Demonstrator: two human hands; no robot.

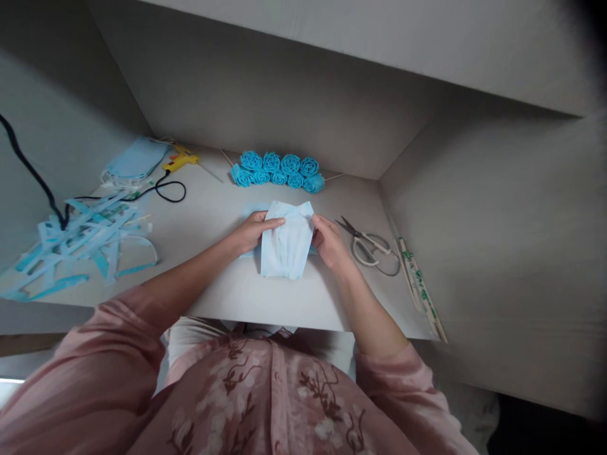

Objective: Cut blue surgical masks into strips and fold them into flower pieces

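Note:
Both hands hold a pale blue pleated face mask [287, 246] upright above the table, with no ear loops showing on it. My left hand [253, 231] pinches its left edge, the thumb lying across the front. At the upper right edge, my right hand [327, 240] grips it between thumb and fingers. Behind and below the mask, more flat blue material [251, 212] lies on the table, mostly hidden. Nearest to my right hand is a pair of scissors [364, 243] with pale handles, its blades pointing up and left.
Several blue rosettes [279, 170] stand in two rows at the back. A stack of masks [137, 158] and a yellow glue gun [180, 159] with a black cord lie back left. Cut blue strips [90, 237] are heaped left. Thin wrapped sticks [420, 284] lie along the right wall.

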